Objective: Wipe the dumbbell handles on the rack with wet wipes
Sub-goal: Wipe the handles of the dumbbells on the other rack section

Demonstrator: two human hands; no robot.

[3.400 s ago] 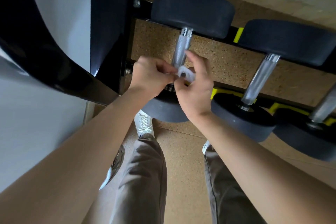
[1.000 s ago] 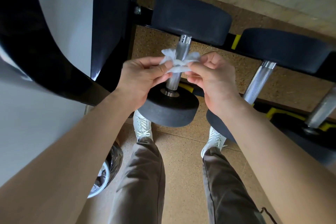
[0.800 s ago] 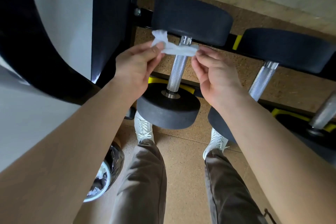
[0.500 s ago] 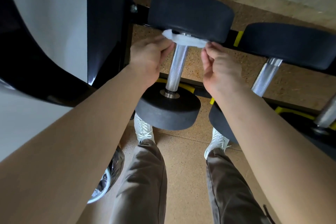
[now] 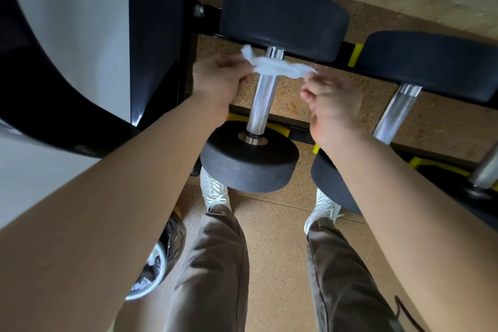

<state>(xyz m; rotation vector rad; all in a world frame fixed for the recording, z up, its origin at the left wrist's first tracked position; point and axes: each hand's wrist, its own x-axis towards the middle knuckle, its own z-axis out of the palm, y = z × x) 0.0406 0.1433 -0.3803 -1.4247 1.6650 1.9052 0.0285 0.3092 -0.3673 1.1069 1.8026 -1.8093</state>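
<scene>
A white wet wipe [image 5: 277, 67] is stretched crosswise over the far end of the leftmost dumbbell's knurled silver handle [image 5: 261, 101], just below its far black head [image 5: 285, 16]. My left hand [image 5: 218, 81] pinches the wipe's left end. My right hand [image 5: 331, 100] pinches its right end. The dumbbell's near head [image 5: 249, 159] sits on the rack's front rail. A second dumbbell handle [image 5: 396, 113] lies to the right, and part of a third [image 5: 487, 167] shows at the right edge.
The black rack [image 5: 296, 131] has yellow cradles and a black upright post [image 5: 159, 35] to the left. A bin lined with a black bag [image 5: 159, 259] stands by my left foot. My legs and white shoes are on the cork-coloured floor below.
The wipe went from bunched between both hands near the handle's middle to pulled out flat; both hands carried it toward the handle's far end, and it now lies slightly nearer than half a second ago.
</scene>
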